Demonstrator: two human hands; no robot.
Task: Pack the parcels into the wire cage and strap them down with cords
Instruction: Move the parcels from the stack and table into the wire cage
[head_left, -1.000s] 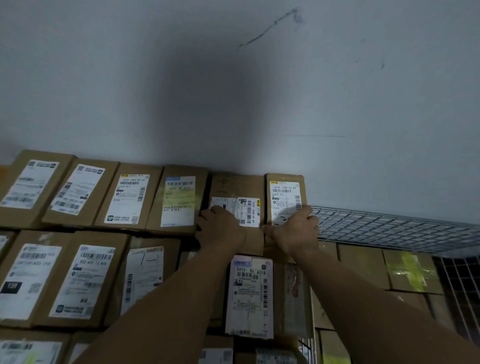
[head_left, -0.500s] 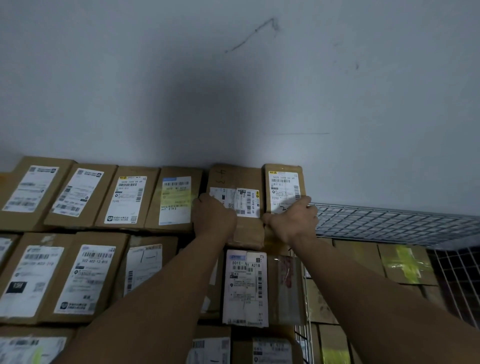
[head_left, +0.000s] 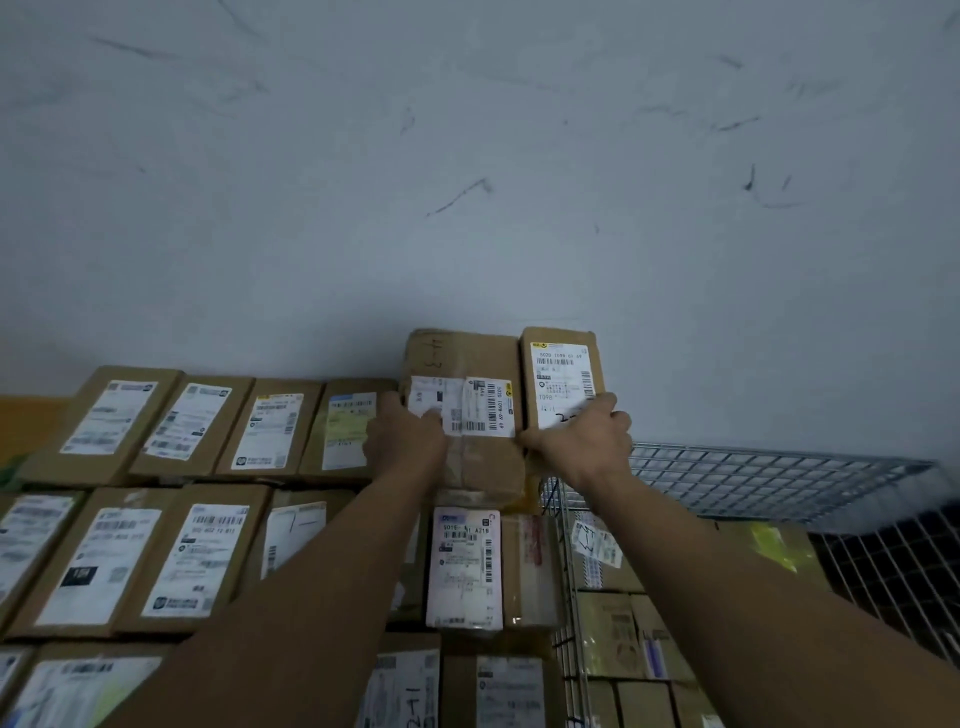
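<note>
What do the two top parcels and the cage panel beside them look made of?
Wide parcel: brown cardboard, matte, with a creased face; the shiny wrinkled strip is probably clear tape. Narrow parcel: same cardboard, with a white paper label. Cage panel: silvery metal wire grid, possibly plated.

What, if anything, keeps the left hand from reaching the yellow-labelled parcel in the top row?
Probably nothing. The left hand lies on the wide parcel right beside the yellow-labelled parcel, whose face is uncovered, so a short sideways move should reach it.

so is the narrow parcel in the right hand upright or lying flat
Upright: the narrow parcel stands on end, label facing out, right hand gripping its lower part.
</note>
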